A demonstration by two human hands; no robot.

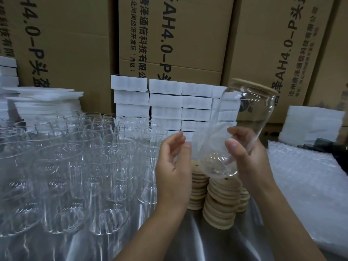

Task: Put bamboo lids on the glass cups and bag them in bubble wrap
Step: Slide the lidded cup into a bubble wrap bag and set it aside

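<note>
Our right hand (243, 153) grips the lower part of a glass cup (252, 110), fingers curled around it. The cup is held up tilted, and its bamboo lid (271, 90) points up and away. Our left hand (173, 153) pinches the edge of a bubble wrap bag (203, 140) which covers the cup's base. Under the hands stand stacks of lids (220, 206). At the left are many open cups (75, 157), at the right bubble wrap sheets (305, 170), and behind them white boxes (165, 102) and cartons (178, 34).
</note>
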